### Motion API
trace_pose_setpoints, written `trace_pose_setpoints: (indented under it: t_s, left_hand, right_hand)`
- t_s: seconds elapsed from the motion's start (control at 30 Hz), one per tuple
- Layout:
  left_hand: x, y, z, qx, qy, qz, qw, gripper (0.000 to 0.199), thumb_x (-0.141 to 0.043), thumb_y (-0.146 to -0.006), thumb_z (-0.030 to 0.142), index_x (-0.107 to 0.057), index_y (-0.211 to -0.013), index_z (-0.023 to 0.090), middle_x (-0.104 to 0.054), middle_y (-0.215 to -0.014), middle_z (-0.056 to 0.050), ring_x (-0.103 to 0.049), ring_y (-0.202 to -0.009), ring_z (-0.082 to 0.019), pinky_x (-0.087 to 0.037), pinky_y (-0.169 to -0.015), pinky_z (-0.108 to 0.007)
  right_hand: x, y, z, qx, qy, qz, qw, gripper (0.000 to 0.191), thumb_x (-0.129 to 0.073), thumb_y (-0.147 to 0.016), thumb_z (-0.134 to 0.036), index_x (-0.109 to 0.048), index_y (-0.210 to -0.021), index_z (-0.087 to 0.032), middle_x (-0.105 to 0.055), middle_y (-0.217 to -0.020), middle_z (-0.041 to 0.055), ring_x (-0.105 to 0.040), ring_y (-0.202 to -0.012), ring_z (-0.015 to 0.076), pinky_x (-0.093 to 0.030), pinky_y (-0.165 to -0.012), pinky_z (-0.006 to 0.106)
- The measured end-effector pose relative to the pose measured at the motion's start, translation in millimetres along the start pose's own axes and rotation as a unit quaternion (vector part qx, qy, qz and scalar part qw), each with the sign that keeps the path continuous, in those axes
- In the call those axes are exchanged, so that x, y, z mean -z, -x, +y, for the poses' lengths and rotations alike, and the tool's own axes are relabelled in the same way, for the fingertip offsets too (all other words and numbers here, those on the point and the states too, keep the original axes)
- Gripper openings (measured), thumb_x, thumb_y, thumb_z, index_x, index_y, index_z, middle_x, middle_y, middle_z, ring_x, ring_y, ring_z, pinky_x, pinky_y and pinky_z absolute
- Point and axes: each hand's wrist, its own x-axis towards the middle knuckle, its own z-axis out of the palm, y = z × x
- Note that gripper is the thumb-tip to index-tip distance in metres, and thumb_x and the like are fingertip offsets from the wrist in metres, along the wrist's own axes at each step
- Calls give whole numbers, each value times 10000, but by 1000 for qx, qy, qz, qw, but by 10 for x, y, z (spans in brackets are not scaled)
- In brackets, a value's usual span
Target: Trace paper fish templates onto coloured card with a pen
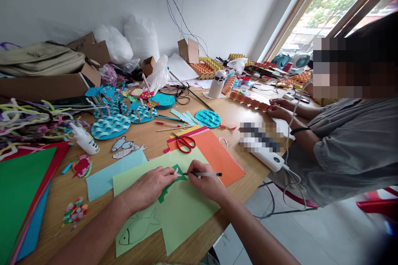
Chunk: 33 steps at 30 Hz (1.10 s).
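Observation:
My right hand grips a gel pen with a clear barrel, its tip at a dark green paper scrap. Fingers together, my left hand presses a small white paper cutout onto that scrap. Under both lies a light green sheet, notched at its near edge, with a fish drawing in black line. Just beyond my hands, red-handled scissors rest on orange paper.
A light blue sheet, paper fish and a glue bottle lie left. Coloured paper is stacked far left. Blue wavy discs stand behind. At right are a white power strip and a seated person holding egg-carton strip.

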Motion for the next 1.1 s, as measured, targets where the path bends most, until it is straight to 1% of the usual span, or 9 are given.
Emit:
trace_pose_setpoints:
  t_s: [0.17, 0.33, 0.6, 0.77, 0.97, 1.1]
  left_hand:
    - [-40, -6, -41, 8, -1, -7, 1000, 396, -345, -882, 94, -485, -1208, 272, -533, -1151, -12, -473, -1029, -170, -386, -880, -291]
    - [-15, -7, -23, 14, 6, -15, 1000, 378, -330, -890, 115, -493, -1193, 271, -538, -1127, -11, -472, -1012, -172, -383, -864, -287]
    - [4, 2, -1, 34, 70, -19, 997, 314, -302, -910, 176, -525, -1119, 248, -532, -1117, -12, -438, -1061, -178, -342, -927, -300]
    - [6, 4, 0, 35, 75, -23, 996, 308, -296, -911, 170, -527, -1101, 246, -526, -1123, -10, -440, -1047, -172, -339, -919, -289]
    - [-7, 5, -10, 23, 54, -23, 998, 348, -318, -900, 142, -493, -1173, 267, -505, -1212, 4, -438, -1066, -176, -338, -923, -295]
    - [-41, 8, -47, 26, 37, -27, 999, 438, -339, -856, 72, -476, -1224, 267, -456, -1318, 23, -434, -1105, -178, -327, -960, -310]
  right_hand:
    - [-59, -48, 4, 3, -12, -6, 1000, 92, -471, -668, -106, -488, -647, -194, -494, -545, -51, -413, -493, 85, -314, -472, 186]
    - [-93, -86, 28, 1, -12, -5, 1000, 90, -476, -670, -109, -496, -639, -191, -497, -541, -52, -412, -489, 82, -309, -472, 185]
    - [-103, -108, 37, -2, -2, -10, 1000, 114, -473, -658, -85, -511, -641, -191, -508, -545, -56, -416, -489, 78, -309, -470, 178]
    - [-104, -123, -6, -6, 5, -14, 1000, 128, -475, -646, -66, -508, -632, -189, -514, -547, -54, -423, -490, 79, -319, -484, 180]
    - [-113, -126, -5, -12, 7, -8, 1000, 123, -477, -652, -70, -513, -636, -187, -508, -551, -51, -432, -494, 80, -327, -482, 177]
    - [-140, -140, 26, -16, 8, 6, 1000, 125, -470, -653, -69, -507, -636, -188, -520, -555, -49, -440, -501, 82, -331, -485, 177]
